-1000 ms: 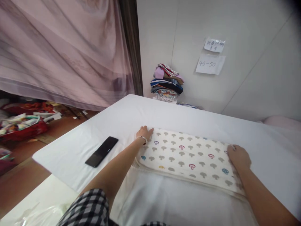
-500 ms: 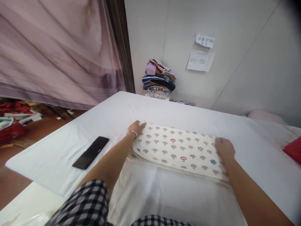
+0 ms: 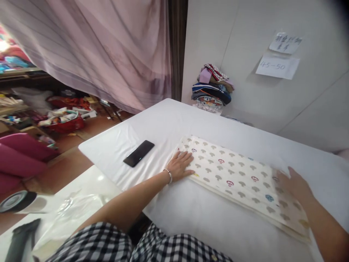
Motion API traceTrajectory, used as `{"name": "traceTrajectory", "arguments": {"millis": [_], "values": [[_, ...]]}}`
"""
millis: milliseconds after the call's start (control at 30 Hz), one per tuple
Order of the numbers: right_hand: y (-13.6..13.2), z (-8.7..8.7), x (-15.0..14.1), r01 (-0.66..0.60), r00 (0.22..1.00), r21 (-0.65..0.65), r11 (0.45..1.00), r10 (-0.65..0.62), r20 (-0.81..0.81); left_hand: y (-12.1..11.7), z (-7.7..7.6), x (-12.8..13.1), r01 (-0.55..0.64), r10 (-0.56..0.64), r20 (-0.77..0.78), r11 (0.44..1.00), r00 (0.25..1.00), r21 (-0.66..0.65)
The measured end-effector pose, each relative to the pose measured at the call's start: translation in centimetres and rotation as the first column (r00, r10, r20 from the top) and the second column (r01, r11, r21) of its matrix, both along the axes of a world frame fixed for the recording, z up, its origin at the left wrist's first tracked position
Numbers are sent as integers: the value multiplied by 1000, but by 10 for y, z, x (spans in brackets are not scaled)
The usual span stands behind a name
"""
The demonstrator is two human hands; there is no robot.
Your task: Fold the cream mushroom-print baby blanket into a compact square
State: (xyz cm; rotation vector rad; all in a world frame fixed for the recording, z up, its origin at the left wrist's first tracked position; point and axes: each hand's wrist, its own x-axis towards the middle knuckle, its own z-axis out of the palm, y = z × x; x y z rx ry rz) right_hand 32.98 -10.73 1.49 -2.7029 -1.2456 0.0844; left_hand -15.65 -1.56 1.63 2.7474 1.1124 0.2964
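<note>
Had cloth (image 3: 237, 178) folded lower rt, L hand (image 3: 180, 165) splayed open, R hand (image 3: 296, 185) blurred (couldn't tell grip), smoothing prob. left.

On the far wall (image 3: 245, 29), to the right, a lower sheet (image 3: 277, 67) reads "45-50" in dark handwriting. The figures stand on one line, toward the sheet's left. Just above, an upper sheet (image 3: 285, 43) bears two rows of handwritten Chinese characters, a longer over a shorter, too blurred to read with certainty.
</note>
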Motion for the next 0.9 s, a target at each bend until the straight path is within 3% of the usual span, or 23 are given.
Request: {"name": "traceTrajectory", "arguments": {"millis": [100,167,300,467,567,633,733,833,900], "values": [[-23,-14,-26,-206,973,15,979,203,110,5,-1,-2,-11,11,-14,1000,1000,-5],[-38,-26,-42,-273,956,-36,961,275,99,7,0,-1,-4,4,-11,1000,1000,-6],[-49,-39,-52,-267,958,-53,962,271,93,5,1,-1,-6,5,22,1000,1000,5],[-45,-35,-51,-257,964,-53,965,260,54,-4,1,-12,-81,82,103,997,991,-14],[-44,-32,-52,-245,969,-40,969,246,16,-7,2,-20,-184,192,202,981,960,-59],[-43,-29,-48,-236,971,-19,972,234,-54,-4,4,-24,-303,316,272,949,909,-88],[-41,-24,-35,-181,969,49,982,186,-164,9,8,-23,-495,515,296,857,805,-146],[-44,-26,-25,-106,991,87,991,112,-68,24,10,-16,-602,636,208,771,743,-209],[-46,-31,-27,-86,996,58,995,87,-26,29,10,-11,-614,641,170,766,748,-190]]}}
